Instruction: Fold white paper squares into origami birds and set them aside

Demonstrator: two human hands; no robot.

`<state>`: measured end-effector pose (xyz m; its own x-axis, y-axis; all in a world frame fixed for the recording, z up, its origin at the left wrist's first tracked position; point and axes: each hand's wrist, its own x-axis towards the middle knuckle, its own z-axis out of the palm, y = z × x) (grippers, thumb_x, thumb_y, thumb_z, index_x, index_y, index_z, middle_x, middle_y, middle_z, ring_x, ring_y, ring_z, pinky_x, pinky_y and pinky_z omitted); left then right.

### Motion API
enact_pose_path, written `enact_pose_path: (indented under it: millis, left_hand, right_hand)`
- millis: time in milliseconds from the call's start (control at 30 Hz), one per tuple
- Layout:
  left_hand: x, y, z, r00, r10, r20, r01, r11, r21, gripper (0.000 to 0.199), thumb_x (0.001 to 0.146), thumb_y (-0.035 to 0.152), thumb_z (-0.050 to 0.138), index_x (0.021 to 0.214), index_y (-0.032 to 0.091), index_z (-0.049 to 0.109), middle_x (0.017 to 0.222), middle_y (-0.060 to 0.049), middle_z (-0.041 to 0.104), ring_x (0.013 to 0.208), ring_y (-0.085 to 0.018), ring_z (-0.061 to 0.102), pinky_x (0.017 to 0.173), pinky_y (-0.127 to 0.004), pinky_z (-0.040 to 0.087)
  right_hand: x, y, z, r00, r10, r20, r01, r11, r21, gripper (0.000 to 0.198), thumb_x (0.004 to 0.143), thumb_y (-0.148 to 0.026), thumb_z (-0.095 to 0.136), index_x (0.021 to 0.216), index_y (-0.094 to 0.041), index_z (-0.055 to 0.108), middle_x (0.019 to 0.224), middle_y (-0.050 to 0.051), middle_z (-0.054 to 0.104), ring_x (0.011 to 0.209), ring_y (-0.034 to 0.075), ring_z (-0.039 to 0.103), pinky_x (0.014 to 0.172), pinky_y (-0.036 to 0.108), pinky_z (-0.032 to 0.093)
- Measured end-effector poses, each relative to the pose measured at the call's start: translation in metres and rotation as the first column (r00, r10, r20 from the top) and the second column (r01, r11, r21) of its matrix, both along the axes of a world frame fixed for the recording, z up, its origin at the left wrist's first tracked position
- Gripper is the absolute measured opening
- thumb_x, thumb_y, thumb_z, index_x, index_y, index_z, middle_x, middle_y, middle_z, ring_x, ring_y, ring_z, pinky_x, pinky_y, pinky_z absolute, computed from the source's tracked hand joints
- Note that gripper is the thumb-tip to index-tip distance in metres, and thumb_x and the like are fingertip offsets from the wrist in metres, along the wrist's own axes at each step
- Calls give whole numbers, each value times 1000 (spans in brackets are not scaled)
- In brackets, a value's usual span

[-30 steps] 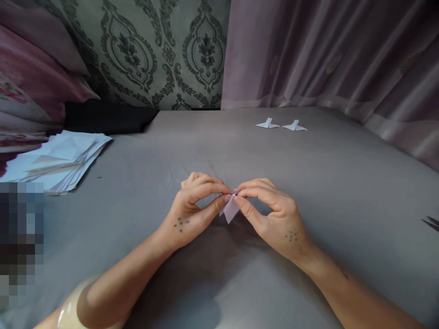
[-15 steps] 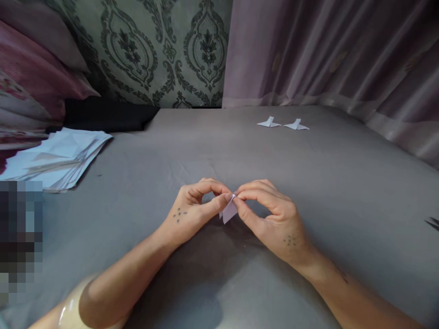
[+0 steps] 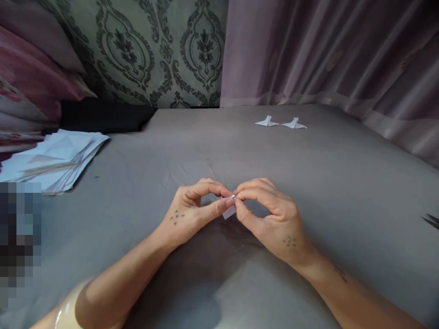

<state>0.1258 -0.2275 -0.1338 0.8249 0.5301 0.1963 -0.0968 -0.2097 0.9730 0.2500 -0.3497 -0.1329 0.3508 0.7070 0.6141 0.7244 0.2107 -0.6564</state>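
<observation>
A small folded piece of white paper [image 3: 229, 213] is pinched between both hands, over the middle of the grey-covered surface. My left hand [image 3: 197, 205] grips it between thumb and forefinger from the left. From the right, my right hand [image 3: 269, 208] holds its upper edge with thumb and fingertips. The fingertips of the two hands nearly meet there. Much of the paper is hidden behind the left thumb; a pale flap hangs below it. Two folded paper figures with pointed wings, a left one [image 3: 267, 121] and a right one [image 3: 294, 123], stand farther back.
A stack of white paper sheets [image 3: 65, 153] lies at the left, beside a black cloth [image 3: 106, 116]. Dark pointed tips, perhaps scissors [image 3: 432, 221], show at the right edge. Purple curtains [image 3: 291, 55] hang behind the grey surface [image 3: 164, 151]. A blurred patch covers the lower left.
The left thumb has moved slightly right and over the paper, so less of the flap shows. Both hands keep their pinch. The view has shifted a little.
</observation>
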Motion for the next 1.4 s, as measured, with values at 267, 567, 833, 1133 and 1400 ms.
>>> enact_pose_path:
  millis: [267, 567, 833, 1133, 1400]
  left_hand:
    - [0, 1, -2, 999, 3, 43, -3, 1000, 5, 4, 79, 20, 70, 82, 22, 73, 83, -2, 67, 83, -15, 59, 82, -30, 46]
    - [0, -2, -1, 994, 70, 89, -80, 990, 115, 4, 80, 18, 69, 81, 21, 71, 82, -2, 67, 82, -15, 59, 81, -30, 46]
    - [0, -6, -2, 988, 118, 96, -116, 993, -32, 3, 78, 19, 70, 77, 21, 72, 81, -1, 67, 80, -14, 60, 78, -28, 47]
    - [0, -9, -7, 983, 176, 56, -168, 978, -128, 4, 78, 22, 72, 80, 25, 72, 81, 2, 70, 76, -11, 61, 73, -22, 48]
    - [0, -5, -5, 985, 145, 90, -149, 988, 40, 16, 77, 19, 73, 92, 27, 74, 85, 0, 70, 82, -14, 62, 81, -26, 48]
  right_hand:
    - [1, 1, 1, 1000, 5, 17, -5, 1000, 4, 14, 81, -8, 60, 78, -21, 61, 80, 1, 66, 79, 15, 60, 76, 32, 49]
    - [-2, -2, 1, 999, 16, -38, -17, 1000, -5, 16, 78, -6, 60, 84, -21, 61, 85, 1, 66, 82, 15, 61, 78, 33, 50]
    - [-1, -3, 2, 967, 36, -251, -57, 995, -77, 8, 80, -13, 62, 80, -21, 61, 88, 1, 67, 84, 15, 64, 79, 31, 51]
    - [-6, -4, 2, 973, -73, -221, 60, 996, -64, 8, 79, -15, 65, 77, -21, 60, 78, -3, 66, 74, 11, 62, 72, 25, 50]
    - [-10, -6, -4, 958, -170, -231, 163, 985, -52, 29, 79, -17, 66, 104, -25, 53, 82, -4, 65, 79, 13, 64, 80, 30, 51]
